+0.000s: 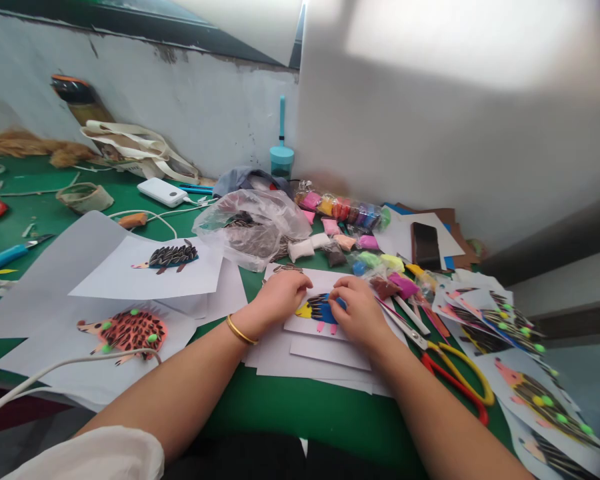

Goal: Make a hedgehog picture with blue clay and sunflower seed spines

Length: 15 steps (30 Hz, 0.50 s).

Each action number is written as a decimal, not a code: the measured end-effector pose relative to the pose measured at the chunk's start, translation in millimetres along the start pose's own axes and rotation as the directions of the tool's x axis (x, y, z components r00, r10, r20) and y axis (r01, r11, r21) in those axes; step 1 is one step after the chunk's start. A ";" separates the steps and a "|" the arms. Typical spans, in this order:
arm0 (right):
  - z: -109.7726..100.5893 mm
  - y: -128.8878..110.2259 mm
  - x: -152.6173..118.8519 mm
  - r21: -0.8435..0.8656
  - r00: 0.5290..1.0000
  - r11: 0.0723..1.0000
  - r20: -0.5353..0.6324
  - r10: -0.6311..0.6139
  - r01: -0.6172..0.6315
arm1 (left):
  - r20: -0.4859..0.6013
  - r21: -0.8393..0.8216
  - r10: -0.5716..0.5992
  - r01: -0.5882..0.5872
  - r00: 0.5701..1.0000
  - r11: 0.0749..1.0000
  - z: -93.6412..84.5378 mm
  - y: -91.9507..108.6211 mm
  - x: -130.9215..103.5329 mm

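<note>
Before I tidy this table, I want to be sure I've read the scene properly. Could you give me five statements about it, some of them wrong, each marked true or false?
1. The left hand has no bracelet at its wrist. False: a bracelet is there.
2. The hedgehog between the left hand and the right hand has a yellow head. True.
3. The scissors lie left of the right hand. False: the scissors lie to its right.
4. The phone lies on white paper. True.
5. The big plastic bag lies right of the phone. False: the bag lies left of it.
</note>
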State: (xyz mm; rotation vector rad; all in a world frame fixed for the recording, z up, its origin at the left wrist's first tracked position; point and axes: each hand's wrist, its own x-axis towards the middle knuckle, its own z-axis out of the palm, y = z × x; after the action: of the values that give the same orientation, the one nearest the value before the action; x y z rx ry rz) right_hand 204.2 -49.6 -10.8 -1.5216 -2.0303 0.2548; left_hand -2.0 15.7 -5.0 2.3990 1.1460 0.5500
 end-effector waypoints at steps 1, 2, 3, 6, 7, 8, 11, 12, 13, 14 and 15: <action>1.4 -0.9 0.2 -0.016 1.000 1.000 0.004 -0.002 0.002 | 0.003 0.014 0.006 -0.006 1.000 1.000 0.6 0.9 -0.5; 2.2 -1.8 0.4 -0.029 1.000 1.000 0.008 -0.003 0.003 | 0.007 0.023 0.008 -0.008 1.000 1.000 1.0 1.7 -0.8; 2.7 -2.8 0.6 -0.037 1.000 0.999 0.012 -0.003 0.003 | 0.014 0.028 0.007 -0.008 1.000 1.000 1.0 2.3 -1.0; 3.1 -5.2 0.8 -0.053 1.000 0.999 0.028 0.001 0.000 | 0.029 0.038 -0.002 0.001 1.000 0.999 -0.1 3.2 -1.2; 3.2 -5.8 0.9 -0.061 0.999 0.998 0.033 0.002 0.000 | 0.033 0.041 -0.004 0.002 0.999 0.999 -0.6 3.3 -1.2; 3.3 -6.3 1.0 -0.072 0.999 0.997 0.039 0.002 0.001 | 0.035 0.044 -0.004 0.003 0.999 0.999 -1.0 3.5 -1.1; 4.0 -7.7 1.5 -0.111 0.998 0.994 0.060 -0.005 0.012 | 0.037 0.053 -0.002 0.001 0.999 0.999 -1.7 3.7 -1.1; 4.2 -8.4 1.7 -0.123 0.998 0.992 0.067 -0.011 0.019 | 0.036 0.055 -0.003 0.001 0.999 0.998 -1.7 3.7 -1.1; 4.3 -9.2 2.0 -0.135 0.997 0.990 0.072 -0.015 0.025 | 0.037 0.057 -0.003 0.001 0.999 0.998 -1.7 3.7 -1.1; 4.3 -10.1 2.3 -0.147 0.997 0.989 0.075 -0.019 0.030 | 0.039 0.060 -0.004 0.002 0.999 0.998 -1.6 3.7 -1.1; 4.2 -11.1 2.5 -0.157 0.997 0.987 0.077 -0.021 0.033 | 0.042 0.064 -0.007 0.004 0.999 0.998 -1.6 3.7 -1.1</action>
State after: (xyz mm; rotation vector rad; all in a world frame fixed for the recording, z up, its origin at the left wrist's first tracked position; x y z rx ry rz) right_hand 192.5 -50.1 -8.1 -1.6002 -2.1736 0.1449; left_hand -1.1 13.1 -1.9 2.4486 1.1685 0.4650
